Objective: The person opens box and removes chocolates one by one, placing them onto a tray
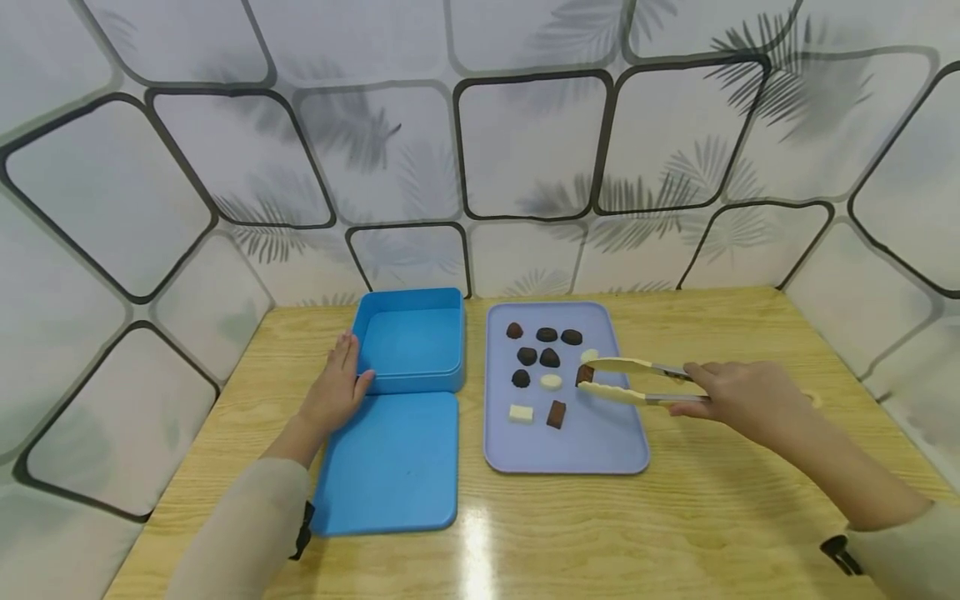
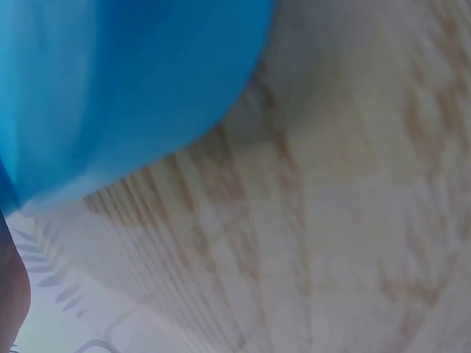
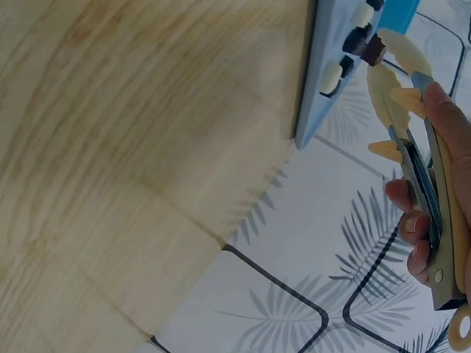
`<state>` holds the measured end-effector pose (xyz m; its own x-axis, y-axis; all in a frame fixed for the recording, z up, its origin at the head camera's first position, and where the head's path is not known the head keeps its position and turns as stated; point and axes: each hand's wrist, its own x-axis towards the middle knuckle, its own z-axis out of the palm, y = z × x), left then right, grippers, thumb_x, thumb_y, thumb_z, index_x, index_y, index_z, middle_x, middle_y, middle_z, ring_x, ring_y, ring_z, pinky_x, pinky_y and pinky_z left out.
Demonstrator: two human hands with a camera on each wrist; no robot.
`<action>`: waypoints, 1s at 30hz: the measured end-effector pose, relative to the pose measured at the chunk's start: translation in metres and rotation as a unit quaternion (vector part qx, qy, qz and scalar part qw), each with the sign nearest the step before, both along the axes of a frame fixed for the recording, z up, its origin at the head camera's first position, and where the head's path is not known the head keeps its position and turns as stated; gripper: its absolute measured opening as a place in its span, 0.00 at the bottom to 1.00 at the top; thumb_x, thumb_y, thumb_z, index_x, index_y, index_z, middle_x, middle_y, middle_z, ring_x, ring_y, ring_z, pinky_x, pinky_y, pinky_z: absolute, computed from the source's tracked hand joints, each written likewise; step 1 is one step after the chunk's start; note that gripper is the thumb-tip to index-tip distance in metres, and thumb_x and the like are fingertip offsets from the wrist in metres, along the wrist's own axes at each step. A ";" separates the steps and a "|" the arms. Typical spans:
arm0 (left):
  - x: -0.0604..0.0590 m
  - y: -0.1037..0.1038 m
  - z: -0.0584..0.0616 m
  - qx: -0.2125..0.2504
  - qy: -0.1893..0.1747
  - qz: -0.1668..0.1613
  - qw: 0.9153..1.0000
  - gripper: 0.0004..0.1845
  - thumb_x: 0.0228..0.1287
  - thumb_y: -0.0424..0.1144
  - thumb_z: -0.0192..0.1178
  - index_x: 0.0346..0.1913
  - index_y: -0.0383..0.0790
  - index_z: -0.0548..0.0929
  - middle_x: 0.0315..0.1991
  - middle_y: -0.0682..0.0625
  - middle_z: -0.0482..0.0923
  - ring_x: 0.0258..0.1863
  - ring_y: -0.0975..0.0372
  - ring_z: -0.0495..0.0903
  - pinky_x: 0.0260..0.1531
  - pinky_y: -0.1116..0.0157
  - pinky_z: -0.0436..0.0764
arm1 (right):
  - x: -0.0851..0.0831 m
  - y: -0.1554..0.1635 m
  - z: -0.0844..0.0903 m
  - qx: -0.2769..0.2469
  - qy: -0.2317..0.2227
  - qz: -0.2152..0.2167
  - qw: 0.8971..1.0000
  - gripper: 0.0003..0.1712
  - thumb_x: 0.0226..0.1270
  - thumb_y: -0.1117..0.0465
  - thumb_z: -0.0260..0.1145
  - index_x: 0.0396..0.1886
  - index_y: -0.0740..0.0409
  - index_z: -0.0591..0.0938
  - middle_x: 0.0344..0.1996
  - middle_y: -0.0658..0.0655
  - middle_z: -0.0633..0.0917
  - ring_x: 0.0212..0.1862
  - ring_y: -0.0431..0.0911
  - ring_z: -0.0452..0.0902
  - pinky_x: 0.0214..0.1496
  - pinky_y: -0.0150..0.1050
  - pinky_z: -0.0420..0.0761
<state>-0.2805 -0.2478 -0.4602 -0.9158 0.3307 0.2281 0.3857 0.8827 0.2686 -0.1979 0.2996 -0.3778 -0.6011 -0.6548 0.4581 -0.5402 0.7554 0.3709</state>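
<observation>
My right hand [image 1: 738, 393] grips cream-tipped tongs [image 1: 633, 379], whose tips pinch a brown chocolate [image 1: 584, 374] over the lavender tray [image 1: 600, 446]. The right wrist view shows the same tongs [image 3: 412, 158] with the chocolate [image 3: 373, 50] at their tips. Several dark, brown and white chocolates [image 1: 542, 357] lie on the tray. My left hand [image 1: 337, 389] rests with straight fingers against the left wall of the open blue box [image 1: 411, 342]. The box's blue lid [image 1: 390, 462] lies flat in front of it. The left wrist view shows only blue plastic [image 2: 118, 88] and wood.
A wooden table [image 1: 720, 508] carries everything, enclosed by white patterned panels [image 1: 525, 142] at the back and both sides. Bare wood lies to the right of the tray and along the front edge.
</observation>
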 end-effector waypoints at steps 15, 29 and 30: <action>0.001 -0.004 0.001 0.004 0.005 -0.002 1.000 0.35 0.74 0.42 0.46 0.69 0.17 0.47 0.71 0.26 0.43 0.72 0.38 0.43 0.69 0.45 0.48 | -0.001 -0.006 -0.017 0.009 -0.045 0.001 0.999 0.50 0.59 0.23 0.34 0.33 0.61 0.84 0.21 0.58 0.86 0.15 0.48 0.78 0.06 0.34 0.64; 0.002 -0.001 0.001 -0.001 0.021 -0.001 1.000 0.35 0.73 0.42 0.47 0.68 0.17 0.49 0.71 0.26 0.46 0.71 0.37 0.46 0.69 0.45 0.51 | 0.005 -0.005 -0.010 -0.031 -0.045 -0.003 0.999 0.52 0.56 0.20 0.37 0.36 0.62 0.84 0.24 0.59 0.86 0.17 0.50 0.79 0.06 0.35 0.64; 0.002 0.000 0.000 -0.001 0.020 -0.001 1.000 0.35 0.72 0.41 0.47 0.68 0.17 0.48 0.71 0.26 0.46 0.71 0.38 0.46 0.69 0.45 0.50 | 0.005 -0.004 -0.010 -0.034 -0.039 0.000 0.999 0.53 0.56 0.20 0.36 0.36 0.62 0.84 0.23 0.59 0.86 0.16 0.50 0.79 0.06 0.36 0.64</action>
<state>-0.2788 -0.2481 -0.4602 -0.9052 0.3334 0.2636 0.3983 0.8819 0.2523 -0.1924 0.2952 -0.3880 -0.6363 -0.6245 0.4530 -0.5657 0.7769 0.2765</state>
